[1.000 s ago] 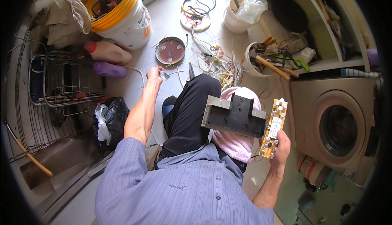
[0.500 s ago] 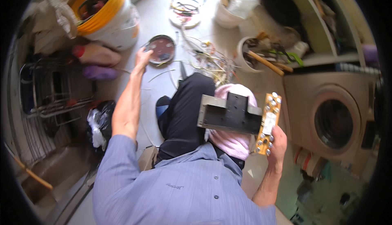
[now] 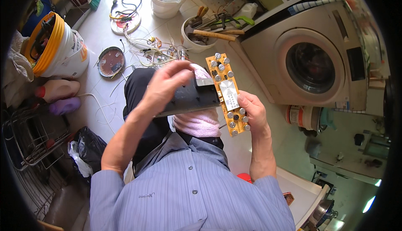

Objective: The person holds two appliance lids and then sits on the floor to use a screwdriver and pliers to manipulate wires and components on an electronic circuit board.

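Note:
My right hand [image 3: 254, 112] grips the lower right edge of a yellow circuit board [image 3: 235, 121] that is studded with round silver parts and has a white panel in its middle. The board stands tilted beside a black housing [image 3: 184, 99] on my lap, close against its right end. Over the housing's left part hovers my left hand [image 3: 164, 87], blurred, with fingers stretched out and nothing visible in them. Whether it touches the housing I cannot tell. A pink towel [image 3: 196, 124] on my leg lies under the housing.
On the floor ahead are a round shallow dish [image 3: 111, 62], tangled wires [image 3: 161, 55] and coiled cables [image 3: 127, 15]. A tool bucket [image 3: 197, 42] with a hammer stands ahead right, near a washing machine [image 3: 268, 48]. At left are a yellow-rimmed bucket [image 3: 73, 50] and a black bag [image 3: 92, 147].
My left hand has left the round dish on the floor and come back over the black housing. My right hand still holds the circuit board. The view has swung to the right.

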Motion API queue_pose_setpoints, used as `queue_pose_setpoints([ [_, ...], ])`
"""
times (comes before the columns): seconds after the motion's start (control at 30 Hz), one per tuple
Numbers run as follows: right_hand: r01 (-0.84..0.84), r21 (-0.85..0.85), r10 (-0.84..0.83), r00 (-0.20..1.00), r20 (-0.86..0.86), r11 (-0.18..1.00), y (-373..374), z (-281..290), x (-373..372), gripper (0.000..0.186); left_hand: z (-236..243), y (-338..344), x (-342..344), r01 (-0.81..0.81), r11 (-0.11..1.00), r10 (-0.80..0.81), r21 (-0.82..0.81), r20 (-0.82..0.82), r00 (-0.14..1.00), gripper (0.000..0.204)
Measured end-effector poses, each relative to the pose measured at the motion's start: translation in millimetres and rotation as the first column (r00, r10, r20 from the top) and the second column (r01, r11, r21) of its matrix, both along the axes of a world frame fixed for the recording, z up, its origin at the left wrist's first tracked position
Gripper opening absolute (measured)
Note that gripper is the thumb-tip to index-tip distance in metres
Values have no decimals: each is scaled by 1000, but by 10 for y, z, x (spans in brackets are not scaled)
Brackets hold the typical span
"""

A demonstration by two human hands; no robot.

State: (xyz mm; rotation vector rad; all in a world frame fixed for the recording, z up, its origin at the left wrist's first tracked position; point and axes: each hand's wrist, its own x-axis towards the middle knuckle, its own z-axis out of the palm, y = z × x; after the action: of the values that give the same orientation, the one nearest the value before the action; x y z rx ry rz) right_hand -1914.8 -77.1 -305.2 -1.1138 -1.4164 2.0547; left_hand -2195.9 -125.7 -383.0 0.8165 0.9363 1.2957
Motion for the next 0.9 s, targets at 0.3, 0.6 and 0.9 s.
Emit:
queue_pose_setpoints([
  [0.3, -26, 20, 26, 1000, 12, 999, -57, 34, 68, 37, -2, -87, 930, 227, 972, -190, 52, 743, 642, 44],
  [0.6, -79, -148, 59, 989, -136, 986, 12, -13, 95, 36, 35, -130, 1029, 215, 976, -163, 44, 803, 573, 60],
  [0.9, -92, 160, 34, 941, 336, 983, -57, 6, -59, 27, -141, -120, 1006, 178, 983, -137, 42, 814, 564, 63],
])
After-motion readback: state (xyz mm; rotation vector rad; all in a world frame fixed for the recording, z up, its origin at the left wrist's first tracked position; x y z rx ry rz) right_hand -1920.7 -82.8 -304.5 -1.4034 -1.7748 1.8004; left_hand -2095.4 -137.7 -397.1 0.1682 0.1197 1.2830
